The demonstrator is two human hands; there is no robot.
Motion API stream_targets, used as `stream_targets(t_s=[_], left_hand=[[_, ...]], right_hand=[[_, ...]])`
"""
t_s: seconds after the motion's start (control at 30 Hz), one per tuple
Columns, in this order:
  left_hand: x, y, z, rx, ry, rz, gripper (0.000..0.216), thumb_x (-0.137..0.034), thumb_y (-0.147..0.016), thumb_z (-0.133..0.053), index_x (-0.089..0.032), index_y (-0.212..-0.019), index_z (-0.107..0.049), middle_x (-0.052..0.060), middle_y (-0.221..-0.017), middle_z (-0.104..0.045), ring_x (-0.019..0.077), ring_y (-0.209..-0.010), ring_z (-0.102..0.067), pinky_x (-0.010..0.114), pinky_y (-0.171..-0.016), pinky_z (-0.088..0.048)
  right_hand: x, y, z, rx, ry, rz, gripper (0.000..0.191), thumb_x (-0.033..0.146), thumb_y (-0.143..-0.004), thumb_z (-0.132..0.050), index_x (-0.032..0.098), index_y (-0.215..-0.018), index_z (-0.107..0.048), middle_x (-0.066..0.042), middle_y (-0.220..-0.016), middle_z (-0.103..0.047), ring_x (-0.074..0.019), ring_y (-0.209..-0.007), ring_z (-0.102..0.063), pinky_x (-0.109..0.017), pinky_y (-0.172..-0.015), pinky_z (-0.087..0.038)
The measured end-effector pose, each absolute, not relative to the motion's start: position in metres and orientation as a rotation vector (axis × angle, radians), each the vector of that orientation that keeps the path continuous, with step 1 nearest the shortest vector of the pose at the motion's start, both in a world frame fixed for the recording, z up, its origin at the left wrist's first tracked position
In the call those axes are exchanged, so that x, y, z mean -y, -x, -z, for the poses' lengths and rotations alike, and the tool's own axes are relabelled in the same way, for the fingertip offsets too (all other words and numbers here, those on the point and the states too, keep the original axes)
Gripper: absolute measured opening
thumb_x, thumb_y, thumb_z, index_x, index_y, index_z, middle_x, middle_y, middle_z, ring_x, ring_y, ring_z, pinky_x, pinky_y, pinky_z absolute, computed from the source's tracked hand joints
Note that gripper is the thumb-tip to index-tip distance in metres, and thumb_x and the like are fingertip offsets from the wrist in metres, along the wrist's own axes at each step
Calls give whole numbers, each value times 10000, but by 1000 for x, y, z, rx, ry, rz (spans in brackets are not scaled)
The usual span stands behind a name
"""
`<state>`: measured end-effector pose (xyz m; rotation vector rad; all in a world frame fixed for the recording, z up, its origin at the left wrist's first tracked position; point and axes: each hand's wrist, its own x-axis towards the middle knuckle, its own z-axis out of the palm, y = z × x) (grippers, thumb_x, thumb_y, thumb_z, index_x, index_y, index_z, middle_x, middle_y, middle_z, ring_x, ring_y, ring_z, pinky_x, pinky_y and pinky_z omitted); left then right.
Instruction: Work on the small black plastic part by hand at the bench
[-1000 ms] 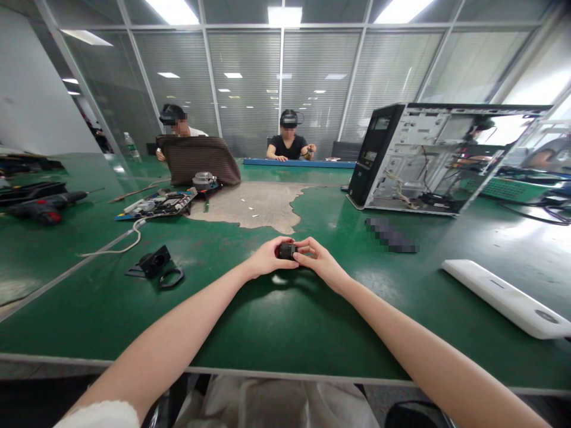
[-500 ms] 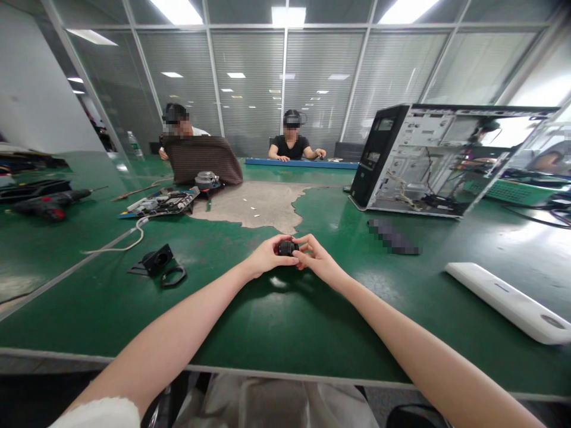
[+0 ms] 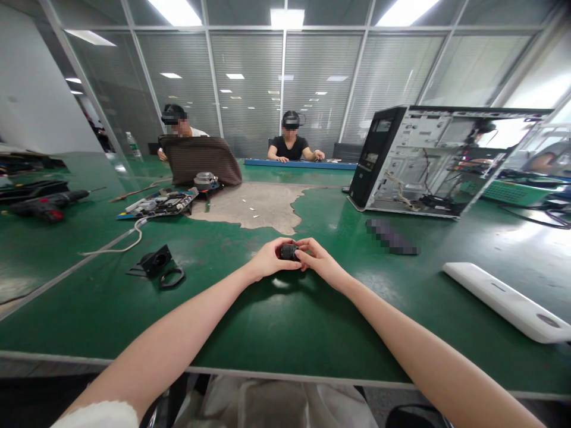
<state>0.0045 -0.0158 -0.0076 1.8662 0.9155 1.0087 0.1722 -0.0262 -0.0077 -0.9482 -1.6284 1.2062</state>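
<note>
Both of my hands meet above the green table [image 3: 276, 321], closed around a small black part [image 3: 288, 252]. My left hand [image 3: 268, 260] wraps its left side, thumb and fingers curled round it. My right hand [image 3: 317, 259] pinches its right end with the fingertips. Most of the part is hidden by my fingers. It is held just above the table top, a little way in from the front edge.
A black bracket and ring [image 3: 157, 265] lie to the left. An open computer case [image 3: 428, 160] stands at the right, a white flat panel [image 3: 504, 301] lies nearer. A circuit board [image 3: 160, 203], a cable and a drill [image 3: 42, 208] sit far left. Two people sit across the table.
My hands have stayed together on the small black part, with only slight shifts of the fingers. The person opposite has moved their arms a little.
</note>
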Motion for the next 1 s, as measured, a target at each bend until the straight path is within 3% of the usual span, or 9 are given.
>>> stream_targets(t_s=[0.43,0.83,1.0], left_hand=[[28,-5,3,-1036,-2184,-1110,615,-371,-644,-677,-156,-1170,-443,98,-1167,-525,233,-1048,-512,351,-911,-388],[21,2,5,-911,-2286,-1057,600,-380,-648,-679,-207,-1148,-397,42,-1105,-529,196,-985,-522,298,-853,-396],[24,4,2,-1093,-2440,-1009,654,-464,-608,-692,-244,-1156,-410,40,-1120,-532,236,-972,-471,361,-842,-363]], right_hand=[[29,-170,3,1637,862,-1243,251,330,-714,-599,207,-908,-498,6,-894,-549,-61,-589,-512,-225,-577,-447],[32,-169,2,1647,875,-1223,284,342,-679,-625,207,-875,-471,7,-880,-543,-64,-567,-510,-239,-570,-440],[34,-168,-1,1680,840,-1209,274,336,-686,-616,216,-882,-467,6,-901,-534,-78,-601,-537,-248,-589,-447]])
